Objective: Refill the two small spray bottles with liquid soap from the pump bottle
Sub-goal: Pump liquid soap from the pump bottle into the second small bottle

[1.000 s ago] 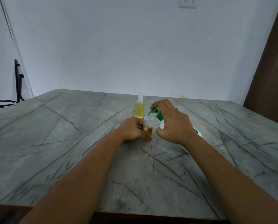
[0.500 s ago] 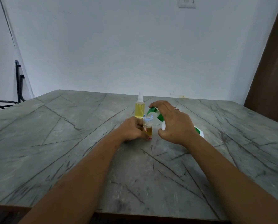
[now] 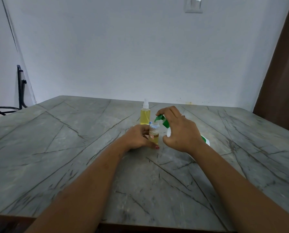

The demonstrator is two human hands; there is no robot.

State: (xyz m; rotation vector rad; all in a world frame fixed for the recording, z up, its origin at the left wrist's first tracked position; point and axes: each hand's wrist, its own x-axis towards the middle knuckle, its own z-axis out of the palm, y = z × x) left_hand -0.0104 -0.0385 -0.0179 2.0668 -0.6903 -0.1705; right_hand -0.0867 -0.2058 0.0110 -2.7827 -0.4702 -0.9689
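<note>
Left hand [image 3: 137, 137] gripped one small spray bottle [image 3: 154, 134], fingers curled round its side and the thumb low at its base. That bottle stood upright on the table [image 3: 73, 148] with its cap off. It was clear, with amber-yellow liquid in its lower part and a small red-edged label.

Right hand [image 3: 179, 132] was wrapped over the one pump bottle [image 3: 168, 133], fingers curled across its green pump head [image 3: 163, 122], the thumb hanging below beside the white neck. The pump bottle leaned toward the left, its nozzle directly above the open mouth of the held bottle. Part of its white and green body showed past the right wrist.

A second spray bottle [image 3: 145, 115] stood upright just behind the first, near the left hand's fingers. It was capped with a white sprayer and nearly full of yellow liquid. That made two small bottles and one pump bottle, all grouped near the table's middle.

Beyond the grey veined table were a pale wall, one switch plate [image 3: 193, 5], a black metal frame [image 3: 21, 88] at left and a brown panel [image 3: 283, 73] at right.
</note>
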